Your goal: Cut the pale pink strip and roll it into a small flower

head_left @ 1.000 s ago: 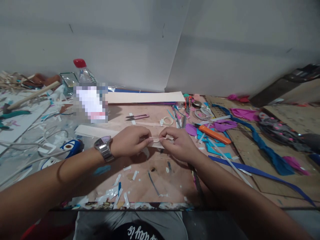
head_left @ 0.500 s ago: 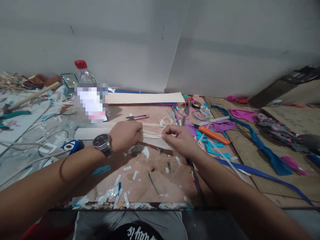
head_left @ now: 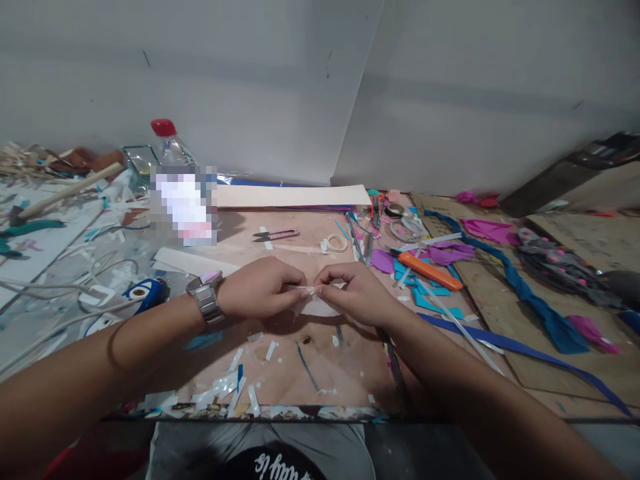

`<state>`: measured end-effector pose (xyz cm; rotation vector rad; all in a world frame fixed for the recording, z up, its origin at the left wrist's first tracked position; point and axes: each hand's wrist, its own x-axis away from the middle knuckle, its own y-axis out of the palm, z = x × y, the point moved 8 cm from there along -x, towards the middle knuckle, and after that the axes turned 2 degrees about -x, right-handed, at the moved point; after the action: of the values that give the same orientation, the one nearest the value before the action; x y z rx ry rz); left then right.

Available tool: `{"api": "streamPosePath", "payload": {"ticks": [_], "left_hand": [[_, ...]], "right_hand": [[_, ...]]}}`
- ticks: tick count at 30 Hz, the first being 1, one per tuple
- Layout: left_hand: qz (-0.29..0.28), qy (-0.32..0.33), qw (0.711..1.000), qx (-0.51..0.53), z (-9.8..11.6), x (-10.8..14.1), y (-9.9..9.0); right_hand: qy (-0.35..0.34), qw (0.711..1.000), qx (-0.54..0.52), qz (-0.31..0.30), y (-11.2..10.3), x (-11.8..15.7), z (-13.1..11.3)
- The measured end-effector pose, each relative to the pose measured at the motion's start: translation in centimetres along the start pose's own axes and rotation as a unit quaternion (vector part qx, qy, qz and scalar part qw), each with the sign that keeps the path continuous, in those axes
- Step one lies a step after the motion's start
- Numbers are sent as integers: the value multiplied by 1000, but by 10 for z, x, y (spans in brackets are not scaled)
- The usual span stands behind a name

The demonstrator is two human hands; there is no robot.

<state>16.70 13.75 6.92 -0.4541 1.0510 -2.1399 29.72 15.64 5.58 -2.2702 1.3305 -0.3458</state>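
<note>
Between both hands is a thin cream paper strip (head_left: 323, 307), its edge pinched and gathered at the fingertips. My left hand (head_left: 263, 287), with a metal watch on the wrist, is closed on the gathered edge. Close beside it, almost touching, my right hand (head_left: 357, 293) pinches the same strip between thumb and fingers. Cream paper (head_left: 193, 261) sticks out to the left behind my left wrist; whether it is the same piece is hidden by the hand. Just beyond the hands lie thread snips (head_left: 277, 235) and a small roll of tape (head_left: 337, 243).
At the back lies a stack of long paper strips (head_left: 295, 196). An orange utility knife (head_left: 430, 270) rests on blue scraps at right, near a twisted blue strip (head_left: 520, 287). Left are a glue gun (head_left: 145, 293), its cable, pliers (head_left: 35, 228) and a red-capped bottle (head_left: 173, 143).
My left hand has moved right along the strip until its fingertips nearly meet my right hand's. The stretch of strip between the hands has become short and bunched.
</note>
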Motion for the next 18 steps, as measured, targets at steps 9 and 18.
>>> {"api": "streamPosePath", "payload": {"ticks": [9, 18], "left_hand": [[-26, -58, 998, 10, -11, -1, 6], [-76, -54, 992, 83, -14, 0, 11]], "right_hand": [[-178, 970, 160, -33, 5, 8, -30], [-173, 970, 168, -23, 7, 9, -25]]}}
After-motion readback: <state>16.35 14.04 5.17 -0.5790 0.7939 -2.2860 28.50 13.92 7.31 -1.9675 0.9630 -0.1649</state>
